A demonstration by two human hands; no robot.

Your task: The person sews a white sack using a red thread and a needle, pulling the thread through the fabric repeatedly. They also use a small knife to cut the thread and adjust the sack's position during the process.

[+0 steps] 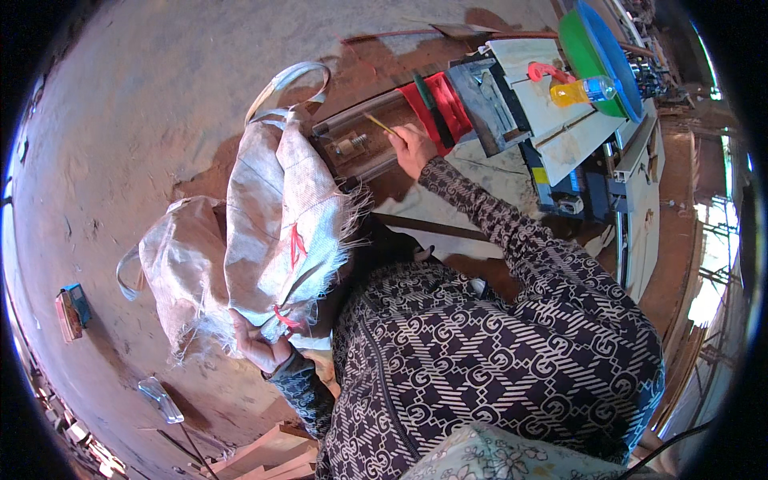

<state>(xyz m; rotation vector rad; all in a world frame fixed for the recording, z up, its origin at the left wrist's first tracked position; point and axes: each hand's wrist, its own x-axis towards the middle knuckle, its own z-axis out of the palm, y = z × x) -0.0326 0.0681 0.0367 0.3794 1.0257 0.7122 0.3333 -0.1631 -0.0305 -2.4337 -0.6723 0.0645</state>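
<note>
My right hand (414, 152) is closed round a thin yellowish stick (379, 123), which looks like wood. Its free end points left over a long open-topped machine bed (382, 102), where a small pale cylindrical part (350, 145) sits. A red cloth (453, 109) lies across the bed just beyond this hand, with a dark green bar (432, 109) on it. Lower left, my left hand (260, 346) is closed at the frayed edge of a large whitish woven sack (264, 208). Red strips hang from the sack, and its folds hide part of my left fingers.
A grey metal plate (486, 104) and pale boards (572, 132) stand to the right. On them are a yellow-liquid bottle (570, 94), a red handle-like piece (547, 72) and a tilted green-and-blue basin (588, 52). A small box (72, 310), a clear container (162, 400) and planks (268, 452) lie on the floor.
</note>
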